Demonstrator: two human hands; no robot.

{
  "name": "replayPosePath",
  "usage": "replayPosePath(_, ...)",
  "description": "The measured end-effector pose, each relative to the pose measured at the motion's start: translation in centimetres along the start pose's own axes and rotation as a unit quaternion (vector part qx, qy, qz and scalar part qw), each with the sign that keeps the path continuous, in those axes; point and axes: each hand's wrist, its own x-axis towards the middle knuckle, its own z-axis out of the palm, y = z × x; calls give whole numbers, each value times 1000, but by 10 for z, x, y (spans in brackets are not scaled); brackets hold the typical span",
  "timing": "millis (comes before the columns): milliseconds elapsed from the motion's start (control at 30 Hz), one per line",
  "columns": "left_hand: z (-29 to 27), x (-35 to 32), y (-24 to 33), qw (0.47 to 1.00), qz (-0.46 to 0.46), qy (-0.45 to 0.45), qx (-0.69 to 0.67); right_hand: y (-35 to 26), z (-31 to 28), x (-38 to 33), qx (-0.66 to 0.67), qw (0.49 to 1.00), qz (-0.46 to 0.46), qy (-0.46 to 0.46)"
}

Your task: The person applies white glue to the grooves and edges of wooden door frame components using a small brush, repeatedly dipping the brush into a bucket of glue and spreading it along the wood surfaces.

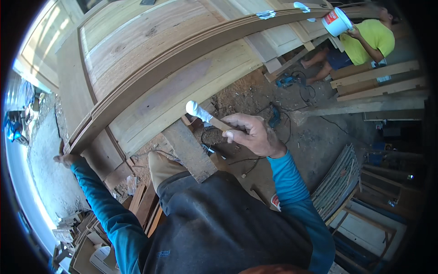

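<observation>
My right hand [255, 134] is closed around a flat wooden stick [219, 123], held up in front of the panels. A thick blob of white paste [197, 111] coats the stick's far end. At the far left, my left hand [67, 159] grips the near corner of a panelled wooden door [137, 55], its fingers partly hidden by the edge. That door lies on top of another wooden panel [191, 96]. White smears of paste [266, 15] sit on the door's long edge, towards the right.
A co-worker in a yellow shirt [372, 41] holds a white bucket [336, 22] at the upper right. A rough board [189, 148] juts towards my waist. Power tools [274, 115] and cables lie on the dusty floor. Wood offcuts [86, 242] are piled lower left; long strips [337, 182] stand right.
</observation>
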Motion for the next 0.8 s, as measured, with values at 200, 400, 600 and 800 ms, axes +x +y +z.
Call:
replayPosePath(200, -12, 14, -21, 993, 62, -21, 94, -1, 31, 11, -9, 999, -13, 51)
replayPosePath(400, -13, -45, 18, 984, 50, -140, 100, -35, 97, 63, -30, 999, -30, 32)
replayPosePath(600, -45, -29, 19, 872, 170, -439, 134, -84, 187, 141, -83, 996, -10, -17)
replayPosePath(800, -40, 3, 29, 801, 58, -564, 190, -134, 246, 197, -232, 970, 26, -62)
